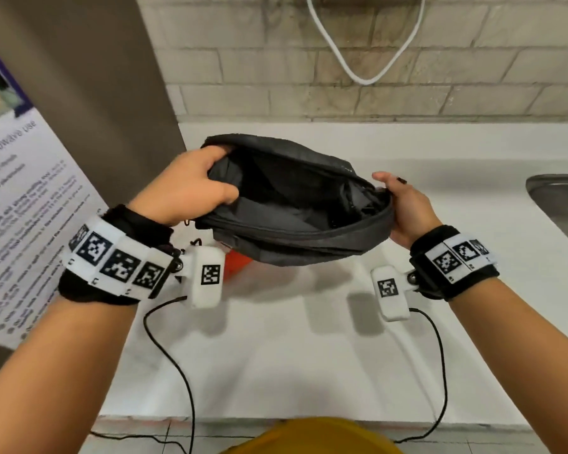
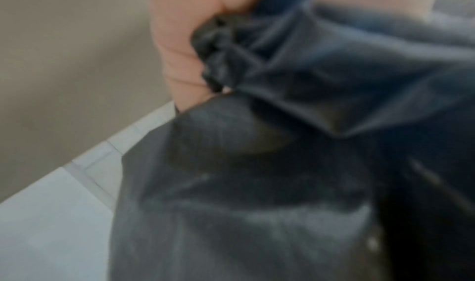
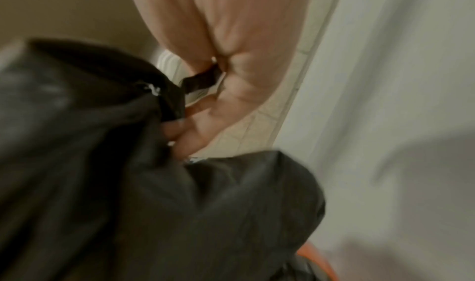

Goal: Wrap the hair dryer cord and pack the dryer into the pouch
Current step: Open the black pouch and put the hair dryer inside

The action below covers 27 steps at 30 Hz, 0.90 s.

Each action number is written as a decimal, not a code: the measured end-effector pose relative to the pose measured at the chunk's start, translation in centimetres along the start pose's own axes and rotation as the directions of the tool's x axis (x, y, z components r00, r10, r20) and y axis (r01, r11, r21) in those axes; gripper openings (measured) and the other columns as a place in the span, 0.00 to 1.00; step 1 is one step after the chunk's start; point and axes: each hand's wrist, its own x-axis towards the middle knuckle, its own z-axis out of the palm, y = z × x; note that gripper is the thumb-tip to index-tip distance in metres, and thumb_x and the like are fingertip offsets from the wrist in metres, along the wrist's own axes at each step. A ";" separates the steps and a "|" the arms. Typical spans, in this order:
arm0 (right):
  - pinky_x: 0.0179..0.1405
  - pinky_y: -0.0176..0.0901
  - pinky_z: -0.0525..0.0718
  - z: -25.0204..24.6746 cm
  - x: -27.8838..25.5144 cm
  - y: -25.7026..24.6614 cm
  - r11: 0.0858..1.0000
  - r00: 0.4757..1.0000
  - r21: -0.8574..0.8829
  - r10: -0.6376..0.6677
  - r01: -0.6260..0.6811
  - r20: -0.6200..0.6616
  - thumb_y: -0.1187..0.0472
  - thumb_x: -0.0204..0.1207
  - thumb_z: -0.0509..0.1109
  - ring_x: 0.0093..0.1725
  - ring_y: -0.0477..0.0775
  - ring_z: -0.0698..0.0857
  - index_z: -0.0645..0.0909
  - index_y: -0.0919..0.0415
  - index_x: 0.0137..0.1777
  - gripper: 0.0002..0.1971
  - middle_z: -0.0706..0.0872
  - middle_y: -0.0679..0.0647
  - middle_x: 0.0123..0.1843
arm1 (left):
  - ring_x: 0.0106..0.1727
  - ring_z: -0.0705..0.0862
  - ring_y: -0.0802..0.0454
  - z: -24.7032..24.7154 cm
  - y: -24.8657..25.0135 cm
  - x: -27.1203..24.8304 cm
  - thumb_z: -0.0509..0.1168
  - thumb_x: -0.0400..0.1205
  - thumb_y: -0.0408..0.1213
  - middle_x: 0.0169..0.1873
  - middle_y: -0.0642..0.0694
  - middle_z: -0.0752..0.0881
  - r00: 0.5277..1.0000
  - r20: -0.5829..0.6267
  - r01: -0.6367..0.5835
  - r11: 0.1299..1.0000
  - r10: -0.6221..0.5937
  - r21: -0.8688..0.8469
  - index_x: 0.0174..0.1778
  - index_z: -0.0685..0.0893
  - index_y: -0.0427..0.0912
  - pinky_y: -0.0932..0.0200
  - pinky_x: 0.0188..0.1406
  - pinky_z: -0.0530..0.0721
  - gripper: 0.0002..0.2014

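A dark grey fabric pouch (image 1: 295, 244) hangs above the white counter, its zipped mouth spread wide and its inside dark. My left hand (image 1: 191, 188) grips the pouch's left end, fingers curled over the rim into the opening. My right hand (image 1: 404, 204) grips the right end, thumb on top by the zipper. In the left wrist view the blurred pouch (image 2: 282, 183) fills the frame below my left hand (image 2: 180, 47). The right wrist view shows my right hand (image 3: 221, 94) pinching the pouch (image 3: 154, 204). An orange object (image 1: 236, 268), probably the dryer, peeks out under the pouch; its cord is hidden.
The white counter (image 1: 292, 355) runs to a tiled wall, where a white cable (image 1: 358, 73) hangs in a loop. A steel sink (image 1: 564, 204) lies at the right edge. A brown panel with a printed notice (image 1: 20, 204) stands at the left. Thin black wires (image 1: 184, 381) trail from my wristbands.
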 end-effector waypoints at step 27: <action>0.51 0.55 0.88 14.4 0.8 13.1 0.786 0.864 -0.391 0.501 -0.478 -0.048 0.51 0.75 0.69 0.40 0.57 0.85 0.74 0.66 0.42 0.16 0.83 0.58 0.38 | 0.72 0.70 0.33 3.2 -13.8 2.3 0.66 0.74 0.34 0.76 0.35 0.62 0.870 -0.187 0.466 0.885 -0.455 0.016 0.78 0.59 0.48 0.47 0.72 0.69 0.37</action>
